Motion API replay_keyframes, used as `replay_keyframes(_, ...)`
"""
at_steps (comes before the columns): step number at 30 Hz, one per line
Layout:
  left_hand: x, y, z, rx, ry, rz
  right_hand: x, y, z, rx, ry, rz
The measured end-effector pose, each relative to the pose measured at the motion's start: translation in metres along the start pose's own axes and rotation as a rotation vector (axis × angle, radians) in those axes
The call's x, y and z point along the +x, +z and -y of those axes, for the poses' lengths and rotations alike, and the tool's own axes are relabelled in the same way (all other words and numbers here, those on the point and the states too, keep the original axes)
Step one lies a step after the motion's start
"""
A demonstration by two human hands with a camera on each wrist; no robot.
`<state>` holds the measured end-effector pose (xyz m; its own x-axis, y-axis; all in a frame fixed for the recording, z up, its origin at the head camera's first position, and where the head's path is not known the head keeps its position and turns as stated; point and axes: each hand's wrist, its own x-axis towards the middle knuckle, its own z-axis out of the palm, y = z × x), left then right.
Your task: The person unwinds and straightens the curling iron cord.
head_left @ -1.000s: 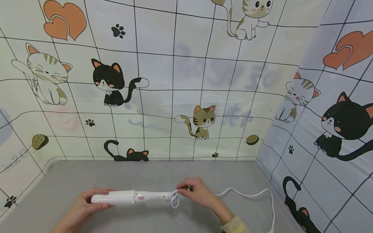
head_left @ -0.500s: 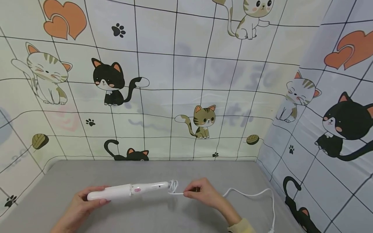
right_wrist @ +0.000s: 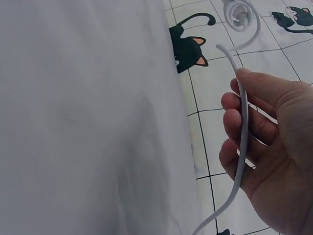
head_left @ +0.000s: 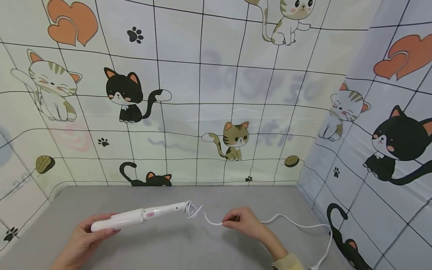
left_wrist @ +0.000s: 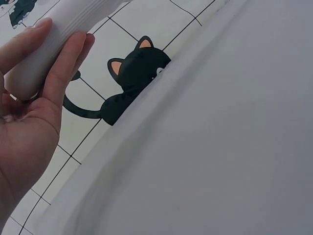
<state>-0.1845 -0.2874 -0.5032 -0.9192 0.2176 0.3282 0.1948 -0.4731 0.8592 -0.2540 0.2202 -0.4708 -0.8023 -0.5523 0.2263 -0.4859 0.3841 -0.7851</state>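
My left hand (head_left: 82,234) grips the thick rounded end of a white corded wand (head_left: 123,219), thumb and fingers on opposite sides. The wand slants up to the right above the table, with a pink mark (head_left: 150,214) near its middle. White cord loops (head_left: 191,209) are wound at its thin end. Right of them, my right hand (head_left: 244,224) pinches the white cord (head_left: 213,224) between thumb and index finger. In the right wrist view the cord (right_wrist: 243,122) runs across the curled fingers, below a hanging coil (right_wrist: 239,17).
The grey table surface (head_left: 189,247) lies below both hands. From the right hand the cord trails right and bends toward a white plug (head_left: 315,267) at the bottom edge. A cat-printed cloth backdrop (head_left: 182,123) stands behind and at the sides.
The right hand has drawn the cord rightward, so a free length now spans from the loops to its fingers. The left hand has shifted left, and the wand's thin end has risen.
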Motion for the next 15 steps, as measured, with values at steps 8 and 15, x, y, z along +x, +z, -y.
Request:
replay_keyframes(8, 0.002, 0.001, -0.001, 0.001, 0.016, 0.012, 0.006, 0.009, 0.004, -0.044, 0.025, 0.009)
replay_keyframes(15, 0.003, 0.005, -0.002, 0.036, 0.010, 0.017, 0.022, 0.027, 0.016, 0.118, -0.010, 0.003)
